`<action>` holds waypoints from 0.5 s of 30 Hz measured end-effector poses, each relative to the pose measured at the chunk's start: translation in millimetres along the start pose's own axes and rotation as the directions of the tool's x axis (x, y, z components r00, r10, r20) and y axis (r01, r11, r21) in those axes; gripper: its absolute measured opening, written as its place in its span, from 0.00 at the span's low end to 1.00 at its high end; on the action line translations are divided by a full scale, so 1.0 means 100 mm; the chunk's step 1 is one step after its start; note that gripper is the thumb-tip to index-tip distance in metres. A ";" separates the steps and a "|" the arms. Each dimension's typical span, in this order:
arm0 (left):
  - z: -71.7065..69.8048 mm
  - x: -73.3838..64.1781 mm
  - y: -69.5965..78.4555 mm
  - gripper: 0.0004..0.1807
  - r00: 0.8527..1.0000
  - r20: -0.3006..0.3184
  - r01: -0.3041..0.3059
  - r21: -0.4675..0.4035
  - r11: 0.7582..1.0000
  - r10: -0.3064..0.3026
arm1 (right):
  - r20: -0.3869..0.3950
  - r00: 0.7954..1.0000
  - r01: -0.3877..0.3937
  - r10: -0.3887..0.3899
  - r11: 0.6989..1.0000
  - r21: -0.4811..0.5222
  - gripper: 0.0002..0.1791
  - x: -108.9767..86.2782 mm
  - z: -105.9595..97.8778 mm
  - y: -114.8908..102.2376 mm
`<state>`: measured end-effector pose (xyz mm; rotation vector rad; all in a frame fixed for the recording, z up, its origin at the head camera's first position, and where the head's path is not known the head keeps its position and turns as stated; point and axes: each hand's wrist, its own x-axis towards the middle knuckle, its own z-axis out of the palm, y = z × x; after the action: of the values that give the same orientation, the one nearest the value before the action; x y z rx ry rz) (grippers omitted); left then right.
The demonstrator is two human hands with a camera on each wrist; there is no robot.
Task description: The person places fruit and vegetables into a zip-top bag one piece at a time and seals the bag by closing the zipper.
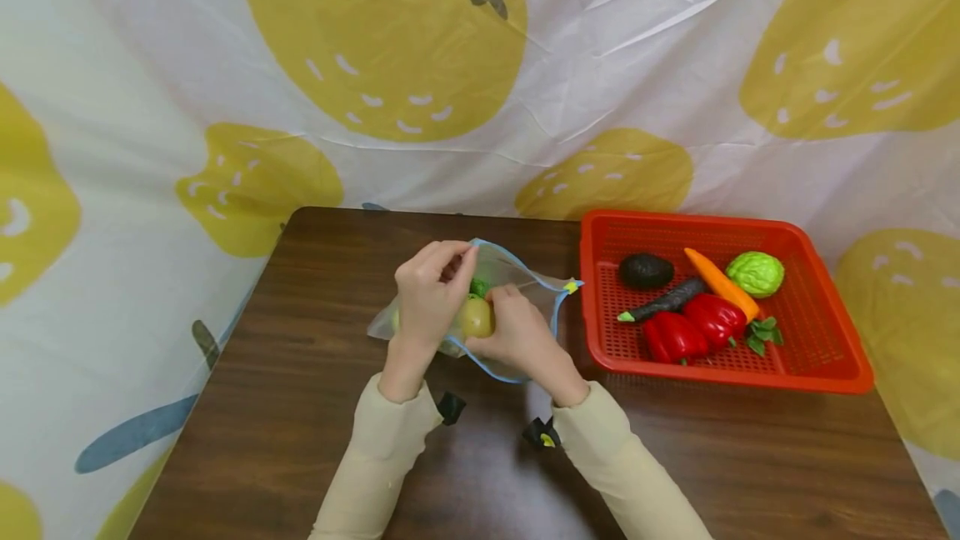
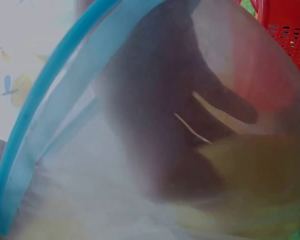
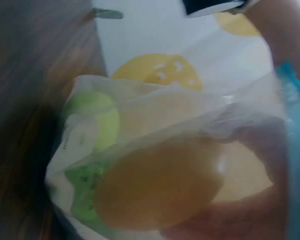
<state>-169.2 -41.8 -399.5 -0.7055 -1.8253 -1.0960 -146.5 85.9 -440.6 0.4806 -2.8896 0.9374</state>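
A translucent zip bag (image 1: pixel 504 363) with a blue edge and a yellow slider lies on the table. My left hand (image 1: pixel 432 286) pinches its blue rim at the far left of the mouth. My right hand (image 1: pixel 519 329) reaches inside the bag, fingers and thumb about a yellowish rounded fruit or vegetable (image 1: pixel 476 318). In the right wrist view this yellowish piece (image 3: pixel 162 182) looks oval through the film. Beside it in the bag are a green piece (image 3: pixel 85 187) and a light green round one (image 3: pixel 107 117). The left wrist view shows my right hand (image 2: pixel 165 105) blurred through the bag.
To the right stands a red plastic basket (image 1: pixel 828 340). Inside it are an avocado (image 1: pixel 646 271), a dark long vegetable (image 1: pixel 667 301), a carrot (image 1: pixel 722 283), red bell peppers (image 1: pixel 675 337) and a bumpy green fruit (image 1: pixel 756 274). A patterned curtain (image 1: pixel 420 173) hangs behind the table (image 1: pixel 300 440).
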 end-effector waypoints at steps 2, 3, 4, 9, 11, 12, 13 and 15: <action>0.00 0.00 0.00 0.02 1.000 -0.001 0.000 -0.005 1.000 0.000 | 0.023 1.000 0.000 0.001 1.000 -0.023 0.22 0.02 0.04 0.02; 0.01 0.00 -0.01 0.02 1.000 -0.001 0.000 -0.007 1.000 0.000 | 0.031 1.000 0.003 -0.002 0.999 -0.036 0.21 0.03 0.06 0.04; 0.01 0.00 -0.01 0.02 1.000 -0.003 -0.001 -0.009 1.000 0.001 | 0.033 0.999 0.010 -0.008 0.999 -0.047 0.21 0.03 0.08 0.05; 0.02 0.01 0.00 0.02 1.000 -0.004 0.004 -0.014 1.000 -0.004 | 0.007 0.998 0.056 -0.056 0.996 -0.069 0.22 0.01 0.10 0.07; 0.02 0.01 0.00 0.02 1.000 -0.007 0.003 -0.015 1.000 -0.004 | -0.009 0.997 0.080 -0.080 0.996 -0.044 0.22 -0.02 0.08 0.06; 0.02 0.01 0.00 0.02 1.000 -0.008 0.004 -0.014 1.000 -0.004 | -0.025 0.995 0.096 -0.097 0.995 -0.011 0.22 -0.05 0.05 0.05; 0.03 0.01 -0.01 0.02 1.000 -0.008 0.004 -0.013 1.000 -0.004 | -0.040 0.992 0.121 -0.120 0.992 0.021 0.21 -0.08 0.01 0.04; 0.03 0.01 -0.01 0.02 1.000 -0.010 0.000 -0.012 1.000 -0.001 | -0.050 0.985 0.170 -0.165 0.979 0.114 0.18 -0.17 -0.12 0.04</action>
<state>-171.9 -39.4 -399.4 -0.7055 -1.8124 -1.1093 -132.4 100.4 -436.1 0.6932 -2.7169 1.0801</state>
